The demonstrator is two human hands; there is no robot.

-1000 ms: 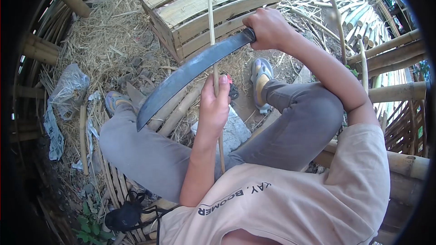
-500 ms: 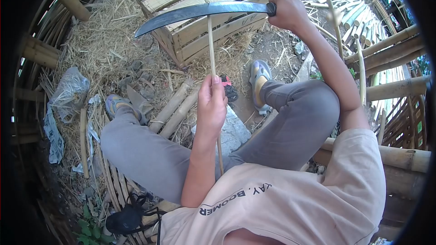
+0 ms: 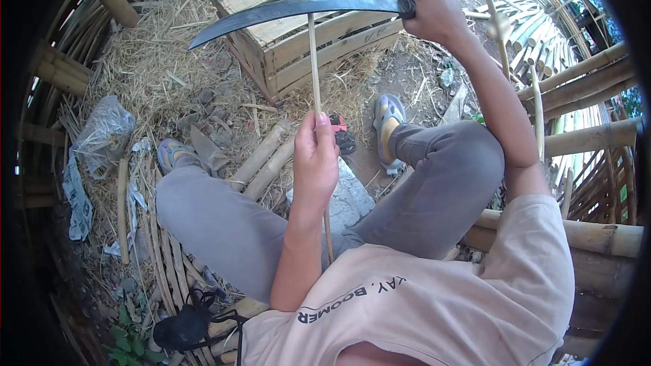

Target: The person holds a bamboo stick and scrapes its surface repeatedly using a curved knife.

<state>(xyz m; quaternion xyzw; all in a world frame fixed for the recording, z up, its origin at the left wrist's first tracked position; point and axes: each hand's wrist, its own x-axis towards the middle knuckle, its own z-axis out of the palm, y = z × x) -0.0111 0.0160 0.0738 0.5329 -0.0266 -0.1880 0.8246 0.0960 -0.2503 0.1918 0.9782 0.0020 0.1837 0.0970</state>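
Note:
My left hand (image 3: 317, 159) pinches a thin bamboo stick (image 3: 314, 68) that stands nearly upright, its lower end running down past my forearm to my shirt. My right hand (image 3: 434, 13) is closed round the dark handle of a long curved machete (image 3: 298, 8). The blade lies across the top part of the stick, its tip pointing left. Behind the blade is a slatted wooden crate (image 3: 271, 68). Whether the blade edge has bitten into the stick is too small to tell.
Straw (image 3: 156, 61) and bamboo pieces (image 3: 261, 156) lie on the ground. A pale stone block (image 3: 346, 193) sits between my legs. A plastic bag (image 3: 104, 132) is at the left, a black item (image 3: 183, 327) at the lower left. Cut bamboo (image 3: 536, 30) is piled at the upper right.
My right hand has moved up and away, carrying the machete from low on the stick to near its top; the blade has turned nearly level. My left hand has stayed almost still.

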